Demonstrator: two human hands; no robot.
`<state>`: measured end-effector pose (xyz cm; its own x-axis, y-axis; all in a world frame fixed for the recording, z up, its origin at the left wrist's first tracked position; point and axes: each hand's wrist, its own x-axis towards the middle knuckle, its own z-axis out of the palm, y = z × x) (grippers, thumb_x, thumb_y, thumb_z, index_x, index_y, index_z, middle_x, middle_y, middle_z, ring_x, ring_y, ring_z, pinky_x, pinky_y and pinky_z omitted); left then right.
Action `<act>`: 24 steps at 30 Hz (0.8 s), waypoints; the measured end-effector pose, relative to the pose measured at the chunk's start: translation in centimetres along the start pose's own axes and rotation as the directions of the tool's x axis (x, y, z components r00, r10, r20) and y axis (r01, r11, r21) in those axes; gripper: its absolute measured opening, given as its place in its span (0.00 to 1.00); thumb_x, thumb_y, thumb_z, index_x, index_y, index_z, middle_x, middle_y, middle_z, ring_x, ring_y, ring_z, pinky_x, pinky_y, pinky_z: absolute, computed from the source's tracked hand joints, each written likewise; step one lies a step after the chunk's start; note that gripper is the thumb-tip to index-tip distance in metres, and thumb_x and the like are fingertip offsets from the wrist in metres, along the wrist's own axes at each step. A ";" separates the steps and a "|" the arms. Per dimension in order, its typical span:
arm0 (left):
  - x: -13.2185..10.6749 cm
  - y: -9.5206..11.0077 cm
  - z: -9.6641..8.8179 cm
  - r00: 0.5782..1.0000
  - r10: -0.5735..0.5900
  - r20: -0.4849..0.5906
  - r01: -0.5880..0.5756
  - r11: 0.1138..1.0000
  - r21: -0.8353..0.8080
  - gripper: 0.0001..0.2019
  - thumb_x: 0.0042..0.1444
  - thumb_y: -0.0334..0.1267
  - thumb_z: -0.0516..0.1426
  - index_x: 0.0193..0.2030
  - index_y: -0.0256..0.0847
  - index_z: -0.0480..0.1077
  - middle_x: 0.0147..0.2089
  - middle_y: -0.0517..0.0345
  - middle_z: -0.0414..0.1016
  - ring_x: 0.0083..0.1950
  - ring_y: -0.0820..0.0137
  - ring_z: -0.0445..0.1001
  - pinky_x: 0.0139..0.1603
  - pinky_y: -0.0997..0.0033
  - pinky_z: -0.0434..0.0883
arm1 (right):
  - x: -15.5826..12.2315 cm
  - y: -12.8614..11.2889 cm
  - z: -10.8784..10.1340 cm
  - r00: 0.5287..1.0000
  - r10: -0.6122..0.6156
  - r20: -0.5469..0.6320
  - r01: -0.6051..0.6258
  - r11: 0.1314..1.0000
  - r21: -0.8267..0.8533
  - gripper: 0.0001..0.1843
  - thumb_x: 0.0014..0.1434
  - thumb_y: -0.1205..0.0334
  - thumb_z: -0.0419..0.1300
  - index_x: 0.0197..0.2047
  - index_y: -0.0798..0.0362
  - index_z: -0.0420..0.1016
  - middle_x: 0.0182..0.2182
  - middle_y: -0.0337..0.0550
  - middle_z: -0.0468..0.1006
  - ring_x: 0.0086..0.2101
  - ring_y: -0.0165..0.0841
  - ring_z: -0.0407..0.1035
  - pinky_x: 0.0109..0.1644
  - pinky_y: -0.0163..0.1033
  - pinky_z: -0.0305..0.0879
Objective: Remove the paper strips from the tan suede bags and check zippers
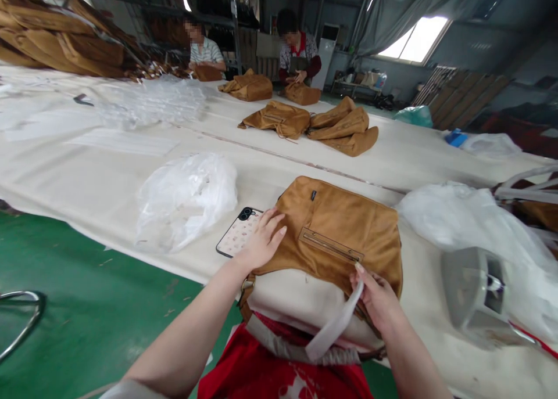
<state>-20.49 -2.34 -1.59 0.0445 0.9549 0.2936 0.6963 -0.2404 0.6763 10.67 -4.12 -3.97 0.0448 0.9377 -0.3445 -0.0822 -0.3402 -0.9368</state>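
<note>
A tan handbag [349,213] lies on the pale table in front of me, its zipped pocket facing up. My left hand [264,240] rests on the bag's left edge with fingers stretched out. Partly under that hand is a phone [238,234] in a light patterned case. My right hand [375,294] pinches a white strip [337,323] at the right end of the pocket zipper [329,245]; the zipper pull is mostly hidden by the fingertips. The bag's strap [288,347], wrapped in greyish covering, hangs over the table's front edge against my red apron [244,376].
Crumpled clear plastic [187,201] lies left of the phone. A grey tape dispenser [475,294] and more plastic [462,213] are at right. Farther back are tan bags [344,126] and two people [300,53] handling bags. A bag pile [65,39] stands far left.
</note>
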 end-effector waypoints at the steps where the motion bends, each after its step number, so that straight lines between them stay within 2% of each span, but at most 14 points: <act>1: -0.2 -0.5 0.3 0.999 -0.039 0.004 0.039 0.999 0.010 0.23 0.66 0.47 0.45 0.61 0.35 0.63 0.70 0.42 0.52 0.72 0.59 0.48 0.71 0.54 0.47 | -0.2 -0.6 -0.6 1.000 -0.012 0.005 0.012 0.997 -0.070 0.26 0.49 0.36 0.63 0.25 0.54 0.75 0.23 0.44 0.77 0.24 0.33 0.68 0.27 0.36 0.64; 3: -0.5 -1.1 1.0 0.995 -0.103 0.013 0.103 0.995 -0.015 0.25 0.65 0.48 0.46 0.63 0.35 0.60 0.71 0.42 0.49 0.72 0.59 0.47 0.72 0.54 0.47 | -0.8 -2.2 -2.2 0.991 -0.114 -0.064 0.089 0.948 -0.305 0.32 0.54 0.31 0.54 0.30 0.55 0.77 0.26 0.47 0.78 0.27 0.36 0.71 0.30 0.39 0.66; 4: -0.6 -1.3 1.2 0.992 -0.125 0.011 0.126 0.991 -0.048 0.26 0.64 0.49 0.47 0.63 0.36 0.60 0.71 0.43 0.49 0.72 0.60 0.47 0.72 0.55 0.47 | -1.2 -3.1 -3.1 0.971 -0.203 -0.125 0.126 0.880 -0.457 0.33 0.55 0.31 0.52 0.32 0.54 0.78 0.26 0.47 0.79 0.28 0.38 0.71 0.31 0.39 0.65; 6: -0.6 -1.4 1.6 0.984 -0.178 -0.006 0.176 0.975 -0.135 0.26 0.63 0.50 0.49 0.64 0.39 0.59 0.71 0.46 0.49 0.72 0.61 0.48 0.72 0.56 0.47 | -2.4 -5.0 -4.4 0.896 -0.393 -0.208 0.143 0.696 -0.704 0.29 0.55 0.34 0.54 0.34 0.53 0.78 0.26 0.45 0.78 0.29 0.39 0.71 0.31 0.39 0.63; 7: -0.5 -1.3 1.7 0.975 -0.219 -0.019 0.212 0.960 -0.184 0.27 0.62 0.50 0.51 0.64 0.40 0.58 0.71 0.46 0.50 0.72 0.61 0.49 0.72 0.56 0.47 | -3.0 -5.7 -4.8 0.866 -0.454 -0.211 0.138 0.620 -0.772 0.26 0.56 0.36 0.56 0.34 0.52 0.77 0.25 0.44 0.78 0.29 0.39 0.71 0.31 0.38 0.62; 9: -0.2 -1.0 1.9 0.941 -0.337 -0.036 0.312 0.903 -0.297 0.29 0.60 0.50 0.53 0.65 0.40 0.57 0.70 0.45 0.54 0.70 0.59 0.53 0.71 0.55 0.50 | -4.2 -6.4 -4.6 0.857 -0.494 -0.149 0.176 0.550 -0.817 0.23 0.57 0.39 0.56 0.33 0.51 0.77 0.25 0.42 0.78 0.29 0.38 0.72 0.31 0.37 0.62; 12: 0.1 -0.3 2.1 0.865 -0.502 -0.008 0.445 0.774 -0.451 0.31 0.58 0.49 0.56 0.65 0.38 0.57 0.67 0.42 0.60 0.67 0.58 0.59 0.67 0.56 0.57 | -5.2 -5.9 -3.0 0.875 -0.484 0.018 0.304 0.520 -0.798 0.20 0.59 0.42 0.55 0.34 0.51 0.76 0.29 0.42 0.79 0.31 0.36 0.72 0.35 0.37 0.65; 14: 0.2 0.0 2.1 0.841 -0.540 0.019 0.478 0.727 -0.493 0.31 0.57 0.48 0.58 0.64 0.36 0.58 0.66 0.41 0.61 0.66 0.57 0.61 0.66 0.58 0.58 | -5.2 -5.1 -2.3 0.881 -0.464 0.097 0.346 0.489 -0.800 0.18 0.60 0.45 0.55 0.36 0.50 0.76 0.34 0.43 0.79 0.34 0.37 0.73 0.37 0.37 0.66; 19: 0.0 -0.1 2.0 0.845 -0.534 0.043 0.484 0.727 -0.487 0.28 0.57 0.45 0.58 0.63 0.38 0.60 0.66 0.44 0.62 0.67 0.59 0.61 0.67 0.59 0.57 | -4.6 -3.6 -3.0 0.912 -0.354 0.207 0.334 0.350 -0.875 0.12 0.60 0.55 0.53 0.31 0.50 0.74 0.32 0.43 0.77 0.32 0.36 0.71 0.36 0.39 0.65; 22: -0.1 -0.5 2.4 0.848 -0.530 0.006 0.472 0.751 -0.462 0.28 0.57 0.44 0.58 0.63 0.39 0.60 0.65 0.45 0.64 0.66 0.60 0.62 0.67 0.58 0.59 | -5.2 -2.7 -3.3 0.939 -0.217 0.266 0.316 0.238 -0.919 0.08 0.56 0.64 0.54 0.30 0.49 0.74 0.30 0.40 0.75 0.30 0.34 0.70 0.35 0.38 0.63; 24: -0.1 -0.6 2.6 0.856 -0.516 -0.023 0.464 0.787 -0.408 0.28 0.57 0.43 0.57 0.63 0.37 0.59 0.63 0.43 0.66 0.64 0.58 0.65 0.66 0.55 0.61 | -5.8 -1.9 -2.8 0.940 -0.149 0.308 0.330 0.157 -0.931 0.09 0.53 0.68 0.55 0.32 0.48 0.76 0.32 0.40 0.75 0.32 0.35 0.71 0.37 0.38 0.63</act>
<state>-19.05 -1.88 -3.73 -0.3378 0.9376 -0.0826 0.2761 0.1826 0.9436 13.31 -9.14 -0.40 -0.2523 0.9535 -0.1648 0.9287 0.1907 -0.3181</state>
